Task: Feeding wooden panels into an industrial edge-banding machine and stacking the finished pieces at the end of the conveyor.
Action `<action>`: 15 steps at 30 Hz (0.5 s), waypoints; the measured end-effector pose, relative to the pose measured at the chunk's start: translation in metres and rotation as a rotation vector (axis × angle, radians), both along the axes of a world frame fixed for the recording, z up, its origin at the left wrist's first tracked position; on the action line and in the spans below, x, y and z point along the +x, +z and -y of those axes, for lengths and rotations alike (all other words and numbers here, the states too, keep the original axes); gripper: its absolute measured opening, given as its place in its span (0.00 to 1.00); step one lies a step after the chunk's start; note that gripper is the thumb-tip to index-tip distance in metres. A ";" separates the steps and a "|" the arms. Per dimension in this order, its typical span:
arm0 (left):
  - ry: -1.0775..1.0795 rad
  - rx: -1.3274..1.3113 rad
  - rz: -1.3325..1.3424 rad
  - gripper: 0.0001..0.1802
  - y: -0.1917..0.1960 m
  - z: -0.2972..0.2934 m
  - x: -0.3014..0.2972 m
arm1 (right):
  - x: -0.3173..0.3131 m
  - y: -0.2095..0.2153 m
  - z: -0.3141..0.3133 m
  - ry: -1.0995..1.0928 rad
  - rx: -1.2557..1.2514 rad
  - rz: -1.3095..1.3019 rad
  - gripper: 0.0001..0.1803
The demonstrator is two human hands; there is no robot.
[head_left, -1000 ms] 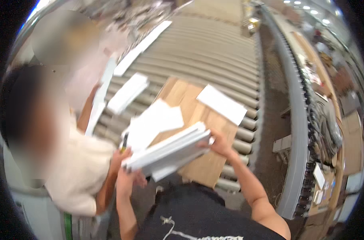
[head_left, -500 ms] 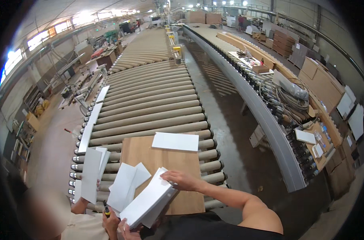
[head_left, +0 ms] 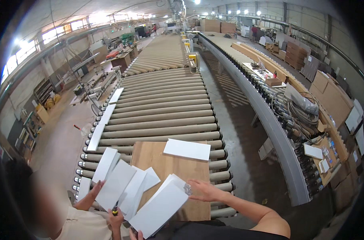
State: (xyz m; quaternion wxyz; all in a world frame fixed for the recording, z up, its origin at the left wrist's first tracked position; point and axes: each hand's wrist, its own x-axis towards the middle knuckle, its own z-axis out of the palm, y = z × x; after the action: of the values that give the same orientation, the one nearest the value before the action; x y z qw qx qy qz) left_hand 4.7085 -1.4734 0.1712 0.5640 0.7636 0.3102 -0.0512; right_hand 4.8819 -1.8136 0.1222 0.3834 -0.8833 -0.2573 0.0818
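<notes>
My left hand, partly cut off by the lower edge, grips the near end of a stack of white boards. The stack lies tilted over a wooden panel. At its far right corner my right hand has its fingers stretched out and apart, close against the edge; a small greyish patch there is too blurred to name. More white boards lie loosely fanned to the left. A single white board rests on the panel's far edge.
At my left a co-worker's hand holds a white board; their other hand has a black-and-yellow tool. The panel lies on a roller conveyor, with white strips along its left edge. A second conveyor runs at right.
My right hand has slid off the stack's top to its right edge, and its fingers have opened. The stack now shows its broad face. The co-worker's board has swung right over the loose boards.
</notes>
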 end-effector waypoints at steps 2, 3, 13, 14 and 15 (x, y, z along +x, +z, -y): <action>0.156 -0.160 0.117 0.30 -0.029 0.012 -0.006 | 0.001 -0.027 -0.015 0.005 0.039 -0.002 0.32; 0.092 -0.064 0.180 0.28 -0.049 0.012 -0.015 | 0.003 -0.040 -0.021 -0.006 0.085 -0.011 0.34; 0.153 -0.420 0.301 0.29 -0.079 0.023 0.022 | 0.025 -0.057 -0.027 -0.169 0.193 -0.316 0.27; 0.156 -0.402 0.285 0.30 -0.085 0.021 0.022 | 0.025 -0.040 -0.030 -0.202 0.213 -0.364 0.25; 0.138 -0.388 0.270 0.31 -0.088 0.020 0.023 | 0.026 -0.036 -0.029 -0.180 0.198 -0.385 0.25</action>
State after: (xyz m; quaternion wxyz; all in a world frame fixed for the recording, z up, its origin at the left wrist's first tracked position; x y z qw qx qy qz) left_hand 4.7314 -1.4934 0.0834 0.7386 0.6178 0.2680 0.0313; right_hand 4.9083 -1.7848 0.0858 0.5158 -0.8288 -0.1064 0.1889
